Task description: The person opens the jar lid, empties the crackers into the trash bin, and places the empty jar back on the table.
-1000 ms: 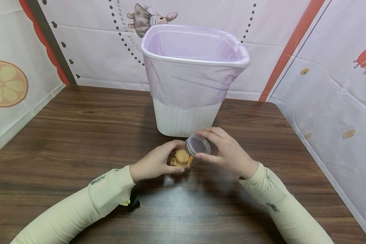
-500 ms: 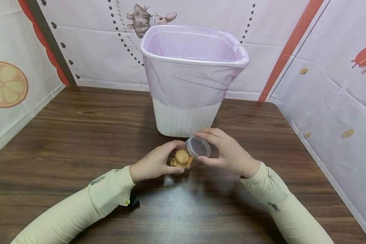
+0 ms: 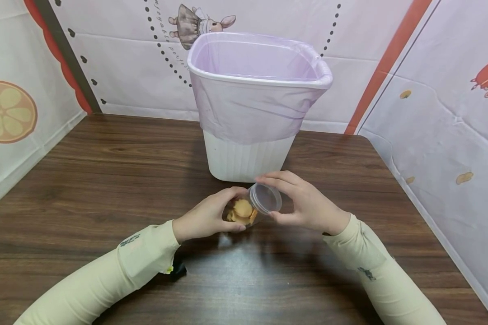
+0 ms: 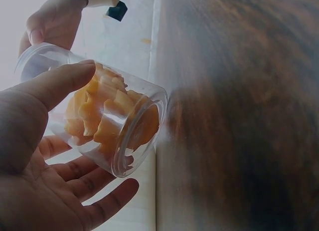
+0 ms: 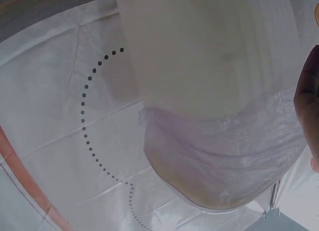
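In the head view, a clear plastic jar (image 3: 250, 192) lies tilted between the two hands, its lidded end pointing up and right. My left hand (image 3: 207, 216) grips its body, thumb on the near side. Golden-yellow cookies (image 3: 242, 208) show through the wall. My right hand (image 3: 309, 203) holds the clear round lid (image 3: 267, 198) between its fingers and thumb. The left wrist view shows the jar's bottom (image 4: 142, 136) close to the tabletop, with the left thumb (image 4: 70, 79) across the wall. Only an edge of the right hand (image 5: 309, 101) appears in the right wrist view.
Just behind the hands stands a tall white bin (image 3: 248, 160), lined with a purple bag (image 3: 260, 108). A small black object (image 3: 179, 271) shows beside the left sleeve. Printed cloth walls (image 3: 431, 104) border the brown wooden table (image 3: 85, 189) at the back and sides.
My right hand has turned slightly at the lid: its thumb has moved right and nearer, its fingertips a little left. My left hand and the jar stay nearly still.
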The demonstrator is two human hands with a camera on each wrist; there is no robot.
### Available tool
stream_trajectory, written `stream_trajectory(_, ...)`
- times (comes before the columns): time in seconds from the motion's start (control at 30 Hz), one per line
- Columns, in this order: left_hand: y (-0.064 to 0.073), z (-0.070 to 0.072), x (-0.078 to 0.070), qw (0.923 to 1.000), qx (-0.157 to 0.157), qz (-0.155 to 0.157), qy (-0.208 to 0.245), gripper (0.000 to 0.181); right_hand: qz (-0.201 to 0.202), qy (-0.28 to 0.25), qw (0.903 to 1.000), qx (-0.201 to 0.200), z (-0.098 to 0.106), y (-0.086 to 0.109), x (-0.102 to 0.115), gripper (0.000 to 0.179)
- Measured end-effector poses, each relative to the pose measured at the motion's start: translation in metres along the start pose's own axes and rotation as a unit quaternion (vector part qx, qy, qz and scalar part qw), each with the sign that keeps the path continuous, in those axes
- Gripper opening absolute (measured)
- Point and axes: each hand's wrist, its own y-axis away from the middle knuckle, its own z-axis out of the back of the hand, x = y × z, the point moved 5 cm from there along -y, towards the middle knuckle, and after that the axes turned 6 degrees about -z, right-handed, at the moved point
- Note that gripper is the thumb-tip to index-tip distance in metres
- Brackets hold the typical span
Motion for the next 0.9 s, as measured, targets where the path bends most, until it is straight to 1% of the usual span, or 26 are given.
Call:
stream_trajectory(0.17,0.0003,-0.0001,0.0,1.0,0.0,0.0,0.002,0.069,0.016,-0.013,0.9998,0.005,0.0001,-0.0007,0.0012,0.065)
stream_trajectory(0.27,0.0003,-0.0003,0.0004,1.0,0.0,0.0,0.002,0.069,0.017,-0.017,0.9997,0.007,0.0003,-0.0008,0.0014,0.065)
stream_trajectory(0.43,-0.0002,-0.0001,0.0005,1.0,0.001,0.0,0.003,0.069,0.011,-0.013,0.9998,0.008,0.0001,-0.0011,0.001,0.063)
stream_trajectory(0.67,-0.0007,0.0003,-0.0005,1.0,0.0,0.001,-0.001,0.069,-0.004,0.002,1.0,-0.006,-0.0007,-0.0005,0.0017,0.061)
stream_trajectory(0.9,-0.0009,0.0003,-0.001,0.9999,-0.005,-0.004,-0.009,0.067,-0.017,0.007,0.9997,-0.019,-0.0013,-0.0005,0.0022,0.064)
